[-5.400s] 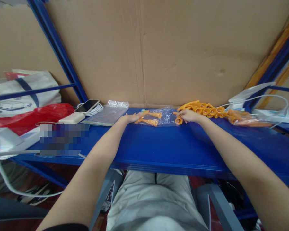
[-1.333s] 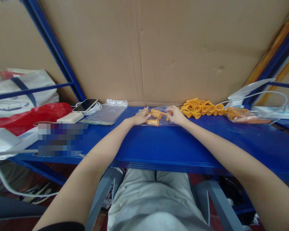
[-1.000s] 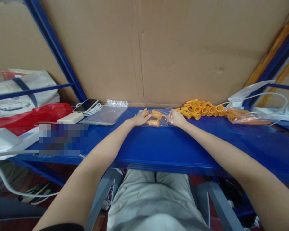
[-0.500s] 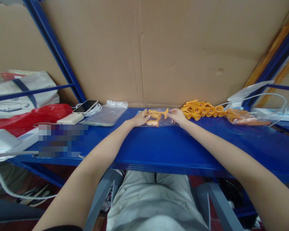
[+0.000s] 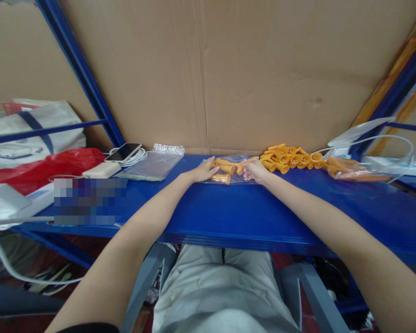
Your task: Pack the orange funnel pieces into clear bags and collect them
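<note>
A clear plastic bag (image 5: 238,178) lies on the blue shelf between my hands, with several orange-yellow plastic pieces (image 5: 222,178) in or on it; the film makes it hard to tell which. My left hand (image 5: 201,172) rests over the bag's left end, fingers stretched out and thumb apart, beside the pieces. At the right end, my right hand (image 5: 255,171) is closed round an orange-yellow T-shaped plastic piece (image 5: 240,169), partly hidden by its fingers. Just right of that hand is a pile of orange-yellow flared tubes (image 5: 291,158).
A filled bag of orange pieces (image 5: 350,169) lies right of the pile. To the left are a stack of clear bags (image 5: 152,166), a phone (image 5: 124,153), a white power bank (image 5: 101,170) and a red plastic bag (image 5: 69,166). Cardboard (image 5: 208,74) stands behind.
The T-shaped piece has turned in my right hand, and the fingers have closed further round it. My left hand has stayed nearly in place on the bag.
</note>
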### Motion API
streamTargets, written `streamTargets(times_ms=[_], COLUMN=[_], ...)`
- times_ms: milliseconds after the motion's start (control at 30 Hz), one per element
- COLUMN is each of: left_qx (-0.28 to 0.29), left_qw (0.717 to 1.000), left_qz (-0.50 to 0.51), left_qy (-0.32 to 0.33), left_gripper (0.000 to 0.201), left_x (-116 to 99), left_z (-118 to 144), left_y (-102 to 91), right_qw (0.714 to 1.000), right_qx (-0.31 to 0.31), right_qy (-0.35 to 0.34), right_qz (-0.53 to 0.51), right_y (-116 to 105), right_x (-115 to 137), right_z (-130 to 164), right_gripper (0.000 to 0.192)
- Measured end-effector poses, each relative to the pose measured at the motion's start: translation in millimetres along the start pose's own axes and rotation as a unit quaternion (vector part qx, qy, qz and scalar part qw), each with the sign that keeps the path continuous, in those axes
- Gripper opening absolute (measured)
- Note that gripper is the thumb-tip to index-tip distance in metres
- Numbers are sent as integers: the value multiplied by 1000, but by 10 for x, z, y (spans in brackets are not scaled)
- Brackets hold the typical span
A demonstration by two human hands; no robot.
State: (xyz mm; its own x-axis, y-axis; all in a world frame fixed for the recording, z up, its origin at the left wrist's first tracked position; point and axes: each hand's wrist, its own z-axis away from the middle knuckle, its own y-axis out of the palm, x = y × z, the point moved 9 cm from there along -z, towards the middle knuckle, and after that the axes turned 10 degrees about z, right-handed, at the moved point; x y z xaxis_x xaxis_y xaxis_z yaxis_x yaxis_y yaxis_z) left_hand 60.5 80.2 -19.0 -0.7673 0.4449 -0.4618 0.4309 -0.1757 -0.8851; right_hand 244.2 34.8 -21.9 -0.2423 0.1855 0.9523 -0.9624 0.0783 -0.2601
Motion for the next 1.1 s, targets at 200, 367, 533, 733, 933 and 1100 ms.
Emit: streamTargets(times_ms=[200, 367, 533, 733, 933, 1100], left_qx=[-1, 6, 2, 1, -6, -4], left_qw=[1000, 1000, 999, 999, 999, 997], left_qz=[-3, -13, -21, -31, -38, -59], left_qy=[-7, 21, 26, 16, 1, -51], left_gripper=[85, 79, 78, 75, 75, 74], left_x=[-34, -61, 30, 94, 202, 306], left_z=[35, 12, -55, -86, -95, -58], left_y=[-17, 1, 12, -3, -63, -122], right_qw=[1000, 999, 999, 998, 997, 978], right_qx=[-8, -24, -29, -3, 27, 15], right_qy=[-16, -37, -38, -59, -76, -145], right_qz=[20, 27, -16, -10, 15, 148], right_y=[-4, -11, -25, 3, 63, 17], right_x=[26, 51, 40, 88, 84, 215], right_z=[-9, 27, 54, 43, -5, -47], right_gripper=[26, 22, 27, 28, 20, 15])
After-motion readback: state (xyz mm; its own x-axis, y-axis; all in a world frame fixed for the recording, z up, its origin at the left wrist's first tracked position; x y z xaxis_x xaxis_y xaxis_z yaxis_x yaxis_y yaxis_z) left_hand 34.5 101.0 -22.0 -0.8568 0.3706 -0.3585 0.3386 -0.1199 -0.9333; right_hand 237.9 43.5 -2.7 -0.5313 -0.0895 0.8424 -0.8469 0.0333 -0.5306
